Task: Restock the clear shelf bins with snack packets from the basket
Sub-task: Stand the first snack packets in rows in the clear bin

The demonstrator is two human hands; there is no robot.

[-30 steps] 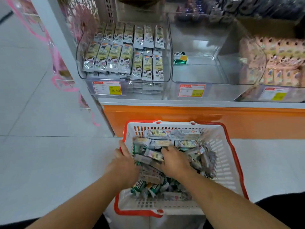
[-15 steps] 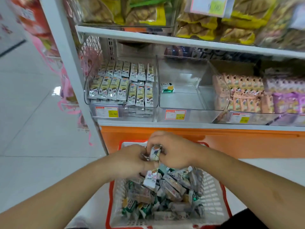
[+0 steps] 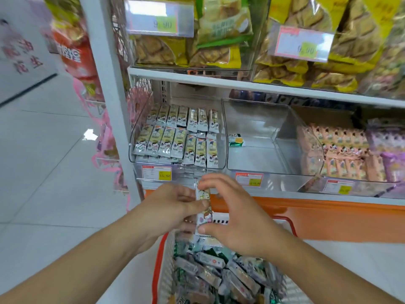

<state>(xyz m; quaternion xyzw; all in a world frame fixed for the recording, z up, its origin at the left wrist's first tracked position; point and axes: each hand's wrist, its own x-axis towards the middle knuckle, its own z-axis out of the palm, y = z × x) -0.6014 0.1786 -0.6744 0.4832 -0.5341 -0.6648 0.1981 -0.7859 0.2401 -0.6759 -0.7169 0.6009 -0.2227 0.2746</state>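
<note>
Pinching one snack packet (image 3: 203, 207) upright, long axis vertical, I grip it with left hand (image 3: 173, 207) and right hand (image 3: 236, 220) above the basket (image 3: 158, 266).

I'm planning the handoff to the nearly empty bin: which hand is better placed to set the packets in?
Right, probably: the right hand grips the packets nearest that bin.

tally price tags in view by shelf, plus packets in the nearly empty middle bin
Upper-shelf price tags: 2
Lower-shelf price tags: 3
Packets in the middle bin: 1
Total: 6
</note>
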